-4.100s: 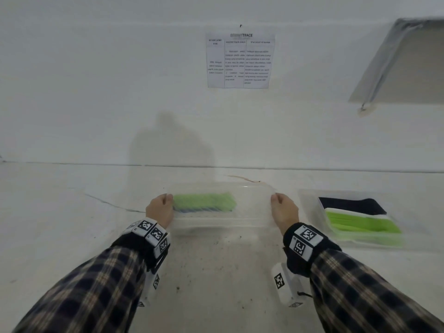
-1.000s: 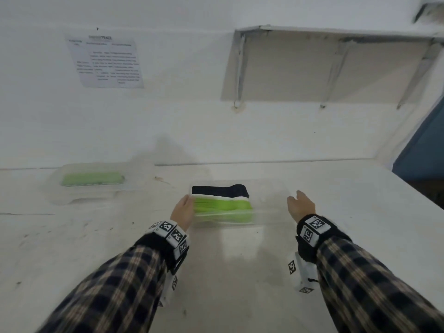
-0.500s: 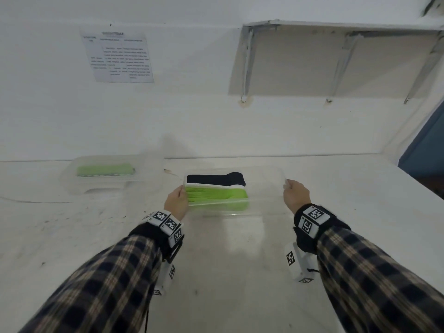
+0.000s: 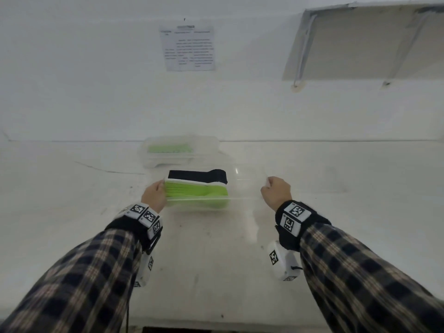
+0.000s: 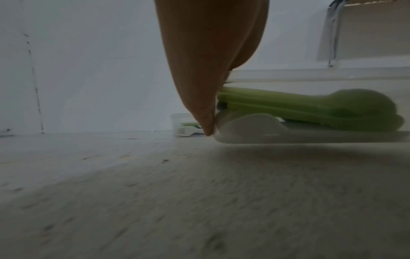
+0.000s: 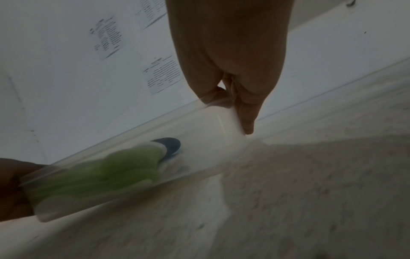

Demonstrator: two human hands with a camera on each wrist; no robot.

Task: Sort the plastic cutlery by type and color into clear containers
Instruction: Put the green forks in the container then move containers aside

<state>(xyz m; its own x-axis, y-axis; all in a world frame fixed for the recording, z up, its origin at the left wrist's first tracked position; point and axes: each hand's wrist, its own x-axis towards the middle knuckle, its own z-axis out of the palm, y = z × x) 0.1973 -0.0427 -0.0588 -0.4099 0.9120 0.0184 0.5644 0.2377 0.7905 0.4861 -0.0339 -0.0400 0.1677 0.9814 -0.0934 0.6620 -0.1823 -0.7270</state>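
From the head view, the left hand (image 4: pixel 153 197) and right hand (image 4: pixel 276 194) each have a grip clamped on opposite ends of the clear container (image 4: pixel 245 186); between the grips lie green spoons (image 4: pixel 197 191) and, beyond them, black cutlery (image 4: pixel 197 176). Past the grips sits a second container (image 4: pixel 206 143).

The left wrist view shows fingers (image 5: pixel 199 87) against the container's end wall, just above the tabletop (image 5: pixel 155 201).

The right wrist view shows the fingers (image 6: pixel 246 112) pinching the rim.
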